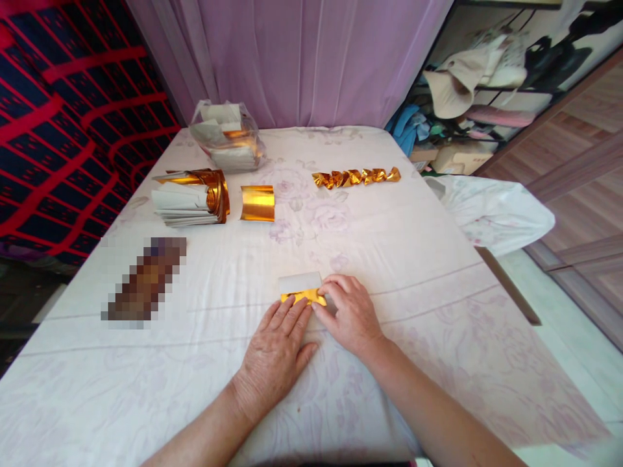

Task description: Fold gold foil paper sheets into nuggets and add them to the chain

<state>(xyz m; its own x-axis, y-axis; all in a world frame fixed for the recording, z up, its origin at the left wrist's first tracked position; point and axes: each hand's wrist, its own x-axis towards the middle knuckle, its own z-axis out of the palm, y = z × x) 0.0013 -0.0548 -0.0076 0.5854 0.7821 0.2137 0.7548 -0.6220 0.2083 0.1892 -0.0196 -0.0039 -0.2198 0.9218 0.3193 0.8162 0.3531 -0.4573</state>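
Observation:
A small sheet of gold foil paper, white on its back, lies folded on the table near the front. My left hand rests flat with its fingertips pressing the paper's near edge. My right hand pinches the paper's right end with thumb and fingers. Farther back lie a curled gold sheet, a stack of gold and white sheets, and a row of folded gold pieces.
A clear plastic bag of more sheets sits at the back of the table, which has a white floral cloth. A pixelated patch lies at the left. Purple curtain behind, cluttered shelves at the right.

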